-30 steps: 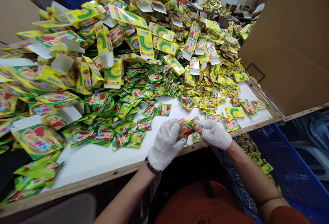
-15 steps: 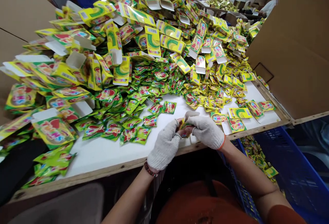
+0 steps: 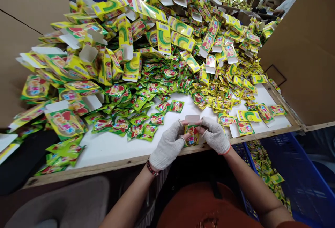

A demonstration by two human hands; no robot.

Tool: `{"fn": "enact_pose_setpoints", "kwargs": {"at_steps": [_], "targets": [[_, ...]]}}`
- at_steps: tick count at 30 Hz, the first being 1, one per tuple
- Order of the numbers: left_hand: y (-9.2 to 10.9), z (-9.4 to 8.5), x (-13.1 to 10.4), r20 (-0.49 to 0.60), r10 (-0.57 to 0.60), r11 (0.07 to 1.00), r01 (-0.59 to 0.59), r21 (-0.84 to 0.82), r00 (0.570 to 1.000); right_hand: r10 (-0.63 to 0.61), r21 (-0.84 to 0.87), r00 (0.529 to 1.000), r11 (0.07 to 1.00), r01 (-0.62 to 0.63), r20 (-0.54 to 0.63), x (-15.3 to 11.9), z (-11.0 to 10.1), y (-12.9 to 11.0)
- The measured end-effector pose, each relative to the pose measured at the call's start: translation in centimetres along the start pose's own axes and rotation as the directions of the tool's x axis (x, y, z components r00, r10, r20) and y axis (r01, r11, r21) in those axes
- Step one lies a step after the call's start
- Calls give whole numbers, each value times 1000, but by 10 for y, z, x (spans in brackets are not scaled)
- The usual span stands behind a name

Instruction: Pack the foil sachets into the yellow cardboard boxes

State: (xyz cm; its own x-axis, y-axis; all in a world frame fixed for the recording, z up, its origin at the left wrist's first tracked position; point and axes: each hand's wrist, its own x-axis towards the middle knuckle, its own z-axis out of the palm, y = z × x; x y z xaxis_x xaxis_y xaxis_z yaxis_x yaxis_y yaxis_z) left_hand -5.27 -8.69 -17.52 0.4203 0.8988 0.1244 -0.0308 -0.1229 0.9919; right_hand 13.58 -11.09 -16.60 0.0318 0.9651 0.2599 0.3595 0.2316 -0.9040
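Between my two gloved hands, near the table's front edge, is a small yellow-and-green carton [image 3: 192,135] with its grey-white end flap [image 3: 192,118] standing up at the far side. My left hand [image 3: 169,146] pinches the carton's left side between thumb and fingers. On the other side my right hand [image 3: 215,135] grips it, thumb on the printed front. Both white knit gloves leave the fingertips bare. Green sachets [image 3: 157,118] lie loose just beyond my left hand. Close to my right hand are a flat-lying carton [image 3: 248,116] and another with an open white flap [image 3: 245,128].
A large heap of open cartons [image 3: 125,36] covers the table's back and left. Small yellow sachets [image 3: 222,98] spread at centre right. A cardboard sheet [image 3: 300,57] stands on the right. Below the edge sits a blue crate [image 3: 309,182] holding packets. Another person's sleeve [image 3: 285,7] shows far back.
The carton in my hands has turned so its printed front and raised flap now face me. The view has shifted slightly, moving the heap rightward in the picture.
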Motion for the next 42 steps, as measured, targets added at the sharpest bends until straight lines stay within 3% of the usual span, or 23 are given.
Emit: {"fn": "enact_pose_setpoints", "kwargs": {"at_steps": [3,5,8,10,16,24,28,31,35,37,39,42], "targets": [[7,-4,3,-25,23,995,-21,98,999,-85,-130,993,987,96,81,3,1,-5],[9,-4,5,-90,28,991,-16,130,996,-59,-103,996,993,66,67,4,5,-6],[7,-4,6,-141,-19,1000,18,-4,990,23,73,1000,997,-24,14,6,12,-3],[4,-4,6,-127,-42,997,33,-70,991,35,85,999,996,-36,7,6,14,-2],[7,-10,6,-113,119,972,-93,214,986,-115,-123,990,984,126,86,8,6,-17],[26,-16,9,-88,66,956,-37,290,994,-17,-148,997,989,28,71,11,8,-30],[16,-21,4,-26,203,914,-180,363,979,-121,-126,982,982,139,142,10,2,-24],[7,-26,0,54,354,836,-342,430,934,-238,-106,946,958,266,221,5,-5,-19],[5,-27,-2,162,424,758,-447,475,891,-228,-162,931,946,281,284,-1,-3,-17],[8,-25,1,147,380,793,-403,456,913,-168,-192,963,959,210,213,-1,0,-16],[11,-23,5,103,285,859,-301,414,953,-101,-205,993,973,110,56,-2,-3,-15],[10,-26,17,9,186,881,-171,441,983,-53,-280,987,960,8,-153,-7,-26,-17]]}}
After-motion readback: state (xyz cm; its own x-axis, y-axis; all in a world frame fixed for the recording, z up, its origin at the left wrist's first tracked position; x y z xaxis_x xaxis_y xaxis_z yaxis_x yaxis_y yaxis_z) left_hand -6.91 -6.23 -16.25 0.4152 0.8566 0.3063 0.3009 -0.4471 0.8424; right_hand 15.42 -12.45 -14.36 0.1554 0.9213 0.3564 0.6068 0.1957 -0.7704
